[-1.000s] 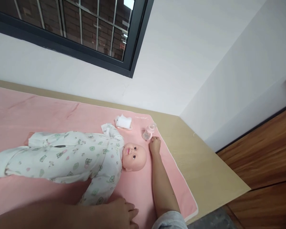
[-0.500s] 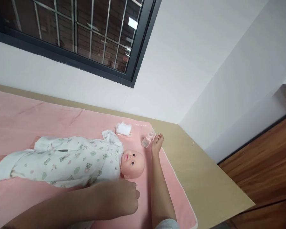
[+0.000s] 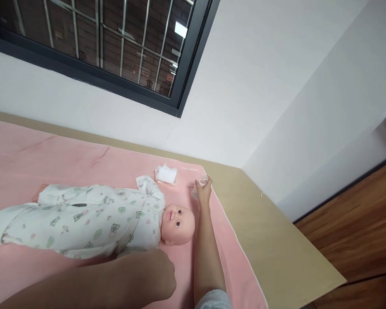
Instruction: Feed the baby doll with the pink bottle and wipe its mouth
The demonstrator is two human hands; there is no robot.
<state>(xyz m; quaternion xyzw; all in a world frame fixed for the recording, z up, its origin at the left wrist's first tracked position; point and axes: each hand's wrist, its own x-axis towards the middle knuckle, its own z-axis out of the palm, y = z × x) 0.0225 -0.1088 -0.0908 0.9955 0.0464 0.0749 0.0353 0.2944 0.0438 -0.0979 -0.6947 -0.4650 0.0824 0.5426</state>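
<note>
A baby doll (image 3: 96, 219) in a white sleepsuit with a green print lies on its back, its bald head to the right. Just right of the head, my right hand (image 3: 206, 193) is closed around a small clear baby bottle (image 3: 194, 194) with a pale cap; the hand covers its middle. My left hand (image 3: 159, 274) hovers in the foreground below the doll's head, curled into a fist. Its fingers are folded out of sight, so whatever it may hold is hidden. My left forearm covers the doll's near arm.
A pink mat (image 3: 77, 159) lies under the doll on a wooden board (image 3: 263, 240). Beyond the doll's far sleeve is a white soft packet (image 3: 166, 174). White walls and a dark-framed barred window (image 3: 176, 107) rise behind.
My right hand has moved slightly left and closed around the baby bottle, having been open beside it. My left fist has shifted a little left and down. The view has tilted slightly.
</note>
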